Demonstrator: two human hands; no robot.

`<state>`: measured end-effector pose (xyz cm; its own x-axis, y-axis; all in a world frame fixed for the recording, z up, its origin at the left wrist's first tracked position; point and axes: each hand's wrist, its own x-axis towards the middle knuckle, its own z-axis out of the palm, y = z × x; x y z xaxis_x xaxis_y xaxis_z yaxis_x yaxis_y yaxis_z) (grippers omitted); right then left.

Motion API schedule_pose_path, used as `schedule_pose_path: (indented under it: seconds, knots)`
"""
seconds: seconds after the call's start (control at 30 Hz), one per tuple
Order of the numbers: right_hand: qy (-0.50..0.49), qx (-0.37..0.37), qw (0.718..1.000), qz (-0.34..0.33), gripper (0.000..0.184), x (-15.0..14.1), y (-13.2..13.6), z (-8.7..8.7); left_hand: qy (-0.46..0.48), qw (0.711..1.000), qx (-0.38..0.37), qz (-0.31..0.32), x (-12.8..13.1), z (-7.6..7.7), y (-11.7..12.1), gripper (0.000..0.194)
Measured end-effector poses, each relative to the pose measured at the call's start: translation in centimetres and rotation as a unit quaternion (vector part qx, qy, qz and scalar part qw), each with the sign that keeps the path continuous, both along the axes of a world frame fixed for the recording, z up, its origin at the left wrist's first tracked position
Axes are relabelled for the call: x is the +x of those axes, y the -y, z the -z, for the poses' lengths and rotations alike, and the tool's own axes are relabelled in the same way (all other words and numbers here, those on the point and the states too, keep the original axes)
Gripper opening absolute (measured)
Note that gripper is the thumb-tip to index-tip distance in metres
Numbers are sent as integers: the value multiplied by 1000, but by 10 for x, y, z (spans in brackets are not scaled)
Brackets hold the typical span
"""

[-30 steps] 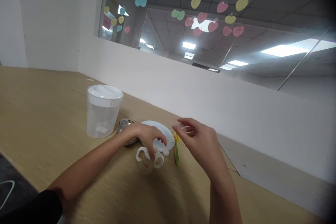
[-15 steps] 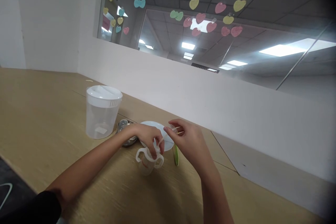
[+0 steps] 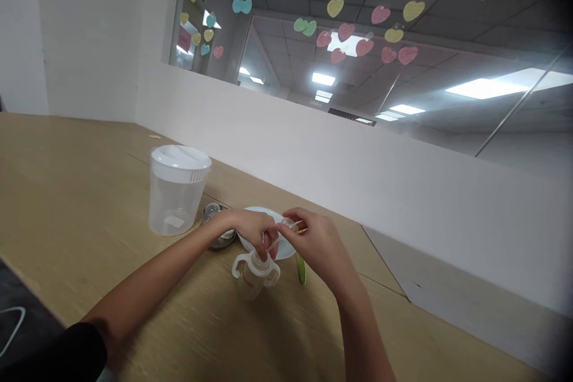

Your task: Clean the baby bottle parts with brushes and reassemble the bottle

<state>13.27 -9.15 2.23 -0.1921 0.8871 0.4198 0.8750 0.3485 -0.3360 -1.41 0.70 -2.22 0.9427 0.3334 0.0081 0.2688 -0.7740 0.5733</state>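
Note:
A small clear baby cup with two white handles (image 3: 254,277) stands on the wooden table (image 3: 80,215). My left hand (image 3: 250,231) is curled over its top, fingers pinched on a thin clear straw piece. My right hand (image 3: 313,245) is closed on a small clear cap or valve (image 3: 290,225) with the straw running from it toward the left fingers. The two hands meet just above the cup. A white plate (image 3: 262,215) lies behind the hands, and a green and yellow tool (image 3: 301,271) lies on the table under my right hand.
A tall translucent pitcher with a white lid (image 3: 176,189) stands to the left. A small metal and glass object (image 3: 212,215) lies between it and the plate. A low white wall (image 3: 358,173) runs behind the table, with a glass pane above it.
My right hand has moved left with the clear piece until it meets my left hand above the cup. The left hand stayed at the cup's top.

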Motion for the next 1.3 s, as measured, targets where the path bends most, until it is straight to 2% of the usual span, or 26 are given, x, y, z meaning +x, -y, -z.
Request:
schedule_pose_path:
  seconds: [0.13,0.27,0.43,0.53,0.6,0.7,0.87,1.07,1.3]
  knots:
    - [0,-48,999,-26,17,-3,-4,4,11,1000,3,-9,0,0,-1,22]
    - [21,-89,995,-43,14,-4,-11,11,-16,999,0,-35,-3,-3,-2,25]
    - [64,-84,993,-46,21,-3,-21,21,-27,998,-8,-47,-15,-8,-6,33]
    - [101,-87,991,-28,29,-6,-23,26,-27,995,11,-90,-24,-9,-13,43]
    - [128,-111,985,-18,35,-8,-23,28,-53,984,51,-162,-30,-9,-18,45]
    - [151,-143,978,-20,40,-12,-21,30,-111,947,115,-280,-37,-9,-24,44]
    - [164,-159,973,-29,37,-13,-20,33,-180,898,139,-377,-49,-6,-33,48]
    - [172,-163,971,-41,32,-11,-16,29,-249,852,141,-439,-59,2,-44,51]
    - [166,-152,974,-33,41,-2,-12,22,-277,841,119,-449,-55,18,-56,51]
